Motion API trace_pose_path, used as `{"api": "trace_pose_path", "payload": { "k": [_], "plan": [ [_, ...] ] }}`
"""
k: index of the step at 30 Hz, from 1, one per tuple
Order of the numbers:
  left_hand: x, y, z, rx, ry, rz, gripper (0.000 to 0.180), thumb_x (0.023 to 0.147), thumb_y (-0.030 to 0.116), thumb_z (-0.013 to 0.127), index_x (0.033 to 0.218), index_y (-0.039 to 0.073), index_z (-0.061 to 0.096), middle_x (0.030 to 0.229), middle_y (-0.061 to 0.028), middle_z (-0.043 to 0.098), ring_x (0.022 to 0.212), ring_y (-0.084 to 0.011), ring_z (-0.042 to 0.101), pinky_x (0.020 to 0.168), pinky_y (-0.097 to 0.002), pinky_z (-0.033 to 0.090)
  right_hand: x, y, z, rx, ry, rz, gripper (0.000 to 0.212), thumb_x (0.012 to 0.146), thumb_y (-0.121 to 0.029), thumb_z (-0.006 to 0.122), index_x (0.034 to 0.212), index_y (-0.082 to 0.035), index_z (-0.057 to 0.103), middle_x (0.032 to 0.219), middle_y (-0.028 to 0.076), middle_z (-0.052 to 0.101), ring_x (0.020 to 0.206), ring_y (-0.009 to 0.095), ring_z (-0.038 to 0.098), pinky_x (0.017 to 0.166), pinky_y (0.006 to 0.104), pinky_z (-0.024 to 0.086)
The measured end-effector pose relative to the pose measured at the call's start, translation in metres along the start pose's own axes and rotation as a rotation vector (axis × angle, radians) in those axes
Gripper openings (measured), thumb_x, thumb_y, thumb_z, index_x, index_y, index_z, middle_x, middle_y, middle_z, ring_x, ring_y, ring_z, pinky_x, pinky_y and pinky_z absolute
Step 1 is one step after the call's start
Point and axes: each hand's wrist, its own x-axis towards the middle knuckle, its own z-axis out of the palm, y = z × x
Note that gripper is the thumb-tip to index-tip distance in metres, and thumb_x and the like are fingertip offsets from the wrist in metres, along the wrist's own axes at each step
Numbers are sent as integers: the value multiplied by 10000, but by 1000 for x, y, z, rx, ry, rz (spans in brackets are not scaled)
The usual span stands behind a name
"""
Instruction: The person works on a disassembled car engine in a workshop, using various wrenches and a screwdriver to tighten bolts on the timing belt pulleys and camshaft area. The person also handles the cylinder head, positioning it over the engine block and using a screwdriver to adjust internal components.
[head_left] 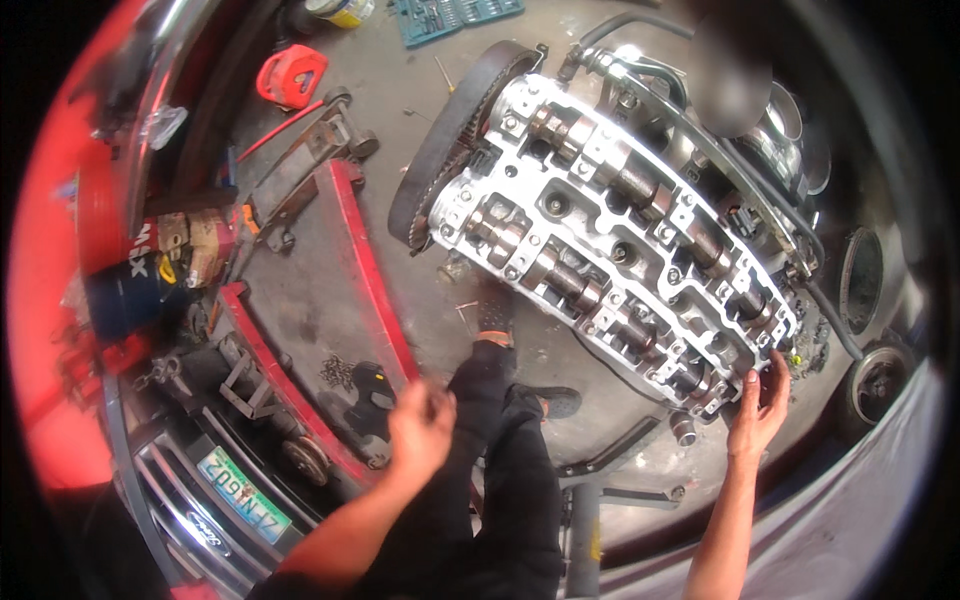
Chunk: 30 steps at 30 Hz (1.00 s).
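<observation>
A large engine (pixel 620 250) stands with its top uncovered, showing two rows of shiny camshafts (pixel 640 185) in a silver cylinder head. A toothed timing belt (pixel 470 110) loops around its far left end. My right hand (pixel 758 412) is at the engine's near right corner, thumb and fingers apart, the fingertips against or just beside the metal edge. Away from the engine, my left hand (pixel 420 430) hangs over the red legs of a hoist, its fingers curled in. It is blurred, and anything small within it is hidden.
Red hoist legs (pixel 365 270) and a floor jack (pixel 310 150) lie to the left. A red jug (pixel 292 77) and a teal tool case (pixel 455 18) are at the back. A car grille (pixel 180 490) is at lower left; a pulley wheel (pixel 878 385) lies at right.
</observation>
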Motion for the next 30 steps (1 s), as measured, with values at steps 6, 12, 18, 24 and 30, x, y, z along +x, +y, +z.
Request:
{"api": "trace_pose_path", "payload": {
  "k": [6, 12, 18, 24, 30],
  "plan": [
    [128, 82, -28, -325, 259, 2, 559, 904, 26, 707, 1424, 31, 499, 1201, -118, 630, 946, -145, 610, 808, -321, 529, -3, -5, 2, -60, 55, -31, 476, 961, -104, 650, 1405, 27, 539, 1138, 109, 619, 987, 175, 563, 898, 316, 479],
    [146, 77, 4, -809, 126, -114, 547, 968, 17, 660, 1478, 41, 466, 1294, -138, 593, 1019, -146, 647, 770, -271, 567, -5, -1, 1, 27, -23, -2, 638, 976, -227, 669, 1523, -28, 409, 1467, 181, 490, 1287, 285, 495, 1079, 410, 395],
    [129, 66, 24, -866, 241, -187, 597, 965, -43, 632, 1511, -3, 394, 1326, -158, 612, 1185, -188, 606, 1007, -296, 487, -4, -10, -1, -70, -59, -17, 670, 945, -201, 675, 1520, -17, 387, 1465, 200, 439, 1341, 329, 417, 1112, 459, 364],
    [47, 4, 91, -702, 103, -406, 562, 957, -50, 616, 1483, 34, 437, 1188, -121, 690, 1078, -176, 668, 937, -307, 535, 3, 4, 2, -55, -26, -41, 631, 965, -176, 652, 1522, -24, 398, 1493, 258, 421, 1318, 349, 461, 1085, 469, 401],
    [4, -86, 230, 248, -416, 2, 527, 883, 179, 667, 1369, 9, 554, 1078, -205, 726, 1020, -390, 690, 903, -485, 540, 1, -10, -5, 13, 114, -100, 458, 995, -210, 615, 1415, -41, 542, 1266, 169, 588, 1092, 215, 568, 893, 328, 484]
  ]
}}
